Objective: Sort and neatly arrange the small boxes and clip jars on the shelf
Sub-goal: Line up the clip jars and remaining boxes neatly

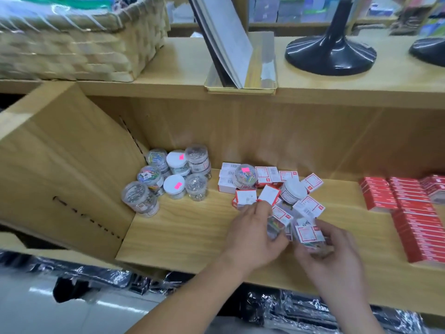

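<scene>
Left grip point(252, 237): curled among loose boxes point(309, 207); hold cannot be told.
Right grip point(337, 256): clamped on clip jar point(316, 247).
Around: jar cluster point(173, 185), red stacks point(409, 213).

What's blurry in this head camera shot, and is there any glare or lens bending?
Head view: wicker basket heavily motion-smeared; left hand, right hand and the small boxes they handle soft; glare streaks on the black stand base; upper shelf edge bows slightly from the wide lens.

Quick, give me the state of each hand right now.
Left hand: fingers curled round a clear clip jar.
Right hand: gripping a small red-and-white box.
</scene>
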Available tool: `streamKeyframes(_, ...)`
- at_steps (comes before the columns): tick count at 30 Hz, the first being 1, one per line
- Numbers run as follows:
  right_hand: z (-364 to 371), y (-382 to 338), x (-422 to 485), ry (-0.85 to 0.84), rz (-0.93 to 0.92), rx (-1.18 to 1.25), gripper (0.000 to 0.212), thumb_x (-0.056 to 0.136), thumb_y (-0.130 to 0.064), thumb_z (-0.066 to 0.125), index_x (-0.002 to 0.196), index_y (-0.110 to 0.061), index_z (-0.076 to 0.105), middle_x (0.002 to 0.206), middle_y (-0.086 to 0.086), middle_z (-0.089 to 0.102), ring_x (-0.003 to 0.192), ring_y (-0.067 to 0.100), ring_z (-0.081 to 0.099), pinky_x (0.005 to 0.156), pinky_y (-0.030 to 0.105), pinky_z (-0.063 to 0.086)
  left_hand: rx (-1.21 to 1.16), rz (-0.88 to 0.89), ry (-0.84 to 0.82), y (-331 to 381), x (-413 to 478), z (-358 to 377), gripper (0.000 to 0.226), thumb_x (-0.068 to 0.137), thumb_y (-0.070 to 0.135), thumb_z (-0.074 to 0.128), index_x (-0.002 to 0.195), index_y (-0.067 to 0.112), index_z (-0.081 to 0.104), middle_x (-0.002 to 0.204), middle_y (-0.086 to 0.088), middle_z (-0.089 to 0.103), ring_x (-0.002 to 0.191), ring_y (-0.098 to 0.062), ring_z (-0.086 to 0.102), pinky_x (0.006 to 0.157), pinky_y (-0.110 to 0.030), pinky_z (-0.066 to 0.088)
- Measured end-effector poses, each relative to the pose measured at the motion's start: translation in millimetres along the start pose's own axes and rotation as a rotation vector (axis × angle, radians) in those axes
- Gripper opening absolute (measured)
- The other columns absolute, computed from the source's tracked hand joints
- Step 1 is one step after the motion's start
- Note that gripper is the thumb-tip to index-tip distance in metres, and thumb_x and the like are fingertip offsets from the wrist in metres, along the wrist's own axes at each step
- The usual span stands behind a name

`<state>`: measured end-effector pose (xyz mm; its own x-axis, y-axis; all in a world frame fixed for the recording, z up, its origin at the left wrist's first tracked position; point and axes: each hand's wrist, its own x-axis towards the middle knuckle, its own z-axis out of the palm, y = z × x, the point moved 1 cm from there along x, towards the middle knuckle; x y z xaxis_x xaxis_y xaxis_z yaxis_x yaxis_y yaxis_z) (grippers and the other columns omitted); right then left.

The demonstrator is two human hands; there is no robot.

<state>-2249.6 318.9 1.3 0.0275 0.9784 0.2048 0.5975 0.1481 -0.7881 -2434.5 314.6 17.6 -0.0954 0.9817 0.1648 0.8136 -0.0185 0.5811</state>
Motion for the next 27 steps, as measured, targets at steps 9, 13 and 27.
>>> streamKeyframes(9, 18, -70, 5, -0.18, -0.07, 0.316, 0.067, 0.069, -0.001, 0.087, 0.116, -0.039, 0.057, 0.104, -0.024, 0.071, 0.095, -0.007, 0.064, 0.072, 0.009, 0.046, -0.125, -0.106, 0.232, -64, -59, -62, 0.047, 0.076, 0.045, 0.073, 0.118, 0.028, 0.06, 0.101, 0.02, 0.062, 0.086, 0.003, 0.051, 0.078, -0.019, 0.046)
streamKeyframes(13, 33, -75, -1, -0.212, -0.027, 0.311, 0.07, 0.071, -0.004, 0.088, 0.118, -0.044, 0.056, 0.108, -0.024, 0.071, 0.093, -0.005, 0.063, 0.073, 0.007, 0.046, -0.017, -0.163, 0.244, -91, -79, -61, 0.045, 0.083, 0.046, 0.066, 0.124, 0.029, 0.059, 0.105, 0.015, 0.061, 0.097, -0.013, 0.06, 0.08, -0.034, 0.054)
streamKeyframes(27, 77, -84, -5, -0.342, -0.1, 0.099, 0.063, 0.068, -0.023, 0.092, 0.111, -0.052, 0.057, 0.109, -0.025, 0.066, 0.099, 0.001, 0.063, 0.085, 0.026, 0.052, -0.218, -0.198, 0.141, -115, -90, -45, 0.049, 0.071, 0.047, 0.081, 0.114, 0.03, 0.065, 0.098, 0.022, 0.056, 0.091, 0.0, 0.055, 0.082, -0.026, 0.051)
